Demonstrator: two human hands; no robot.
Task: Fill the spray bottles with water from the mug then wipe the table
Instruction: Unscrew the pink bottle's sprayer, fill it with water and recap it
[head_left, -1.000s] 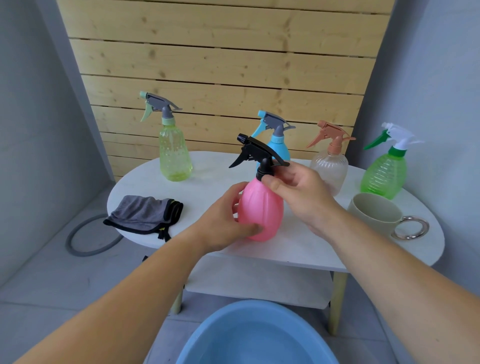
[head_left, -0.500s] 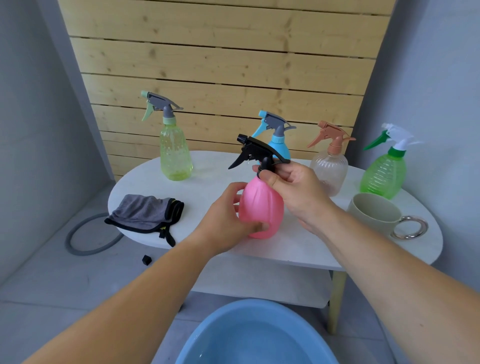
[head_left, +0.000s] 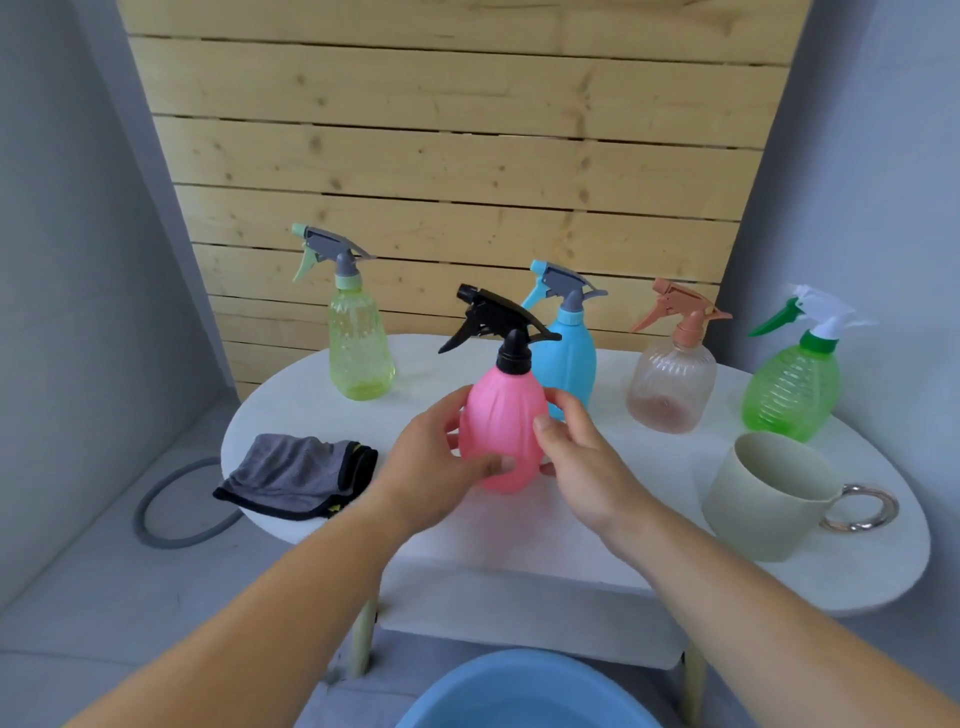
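The pink, ribbed, egg-shaped plastic spray bottle with the black trigger head stood upright over the middle of the white oval table, nozzle pointing left. The plastic was opaque, so no idea what was inside. Couldn't tell if the base sat on the tabletop or hung just above it.

Both hands were on it. The left hand was wrapped around the left side of the body with the thumb across the front low down. The right hand gripped the right side, thumb on the front and fingers curled round the back.

Right behind it was an opaque blue spray bottle, partly hidden by the pink one. At far left was a see-through yellow-green spray bottle. To the right were a clear ribbed bottle with a terracotta trigger and a green ribbed bottle with a white and green trigger.

A pale greenish mug with a shiny ring handle sat near right, well clear of the hands. A crumpled grey cloth with black edging lay near left. A blue plastic basin was on the floor, nearest of all.
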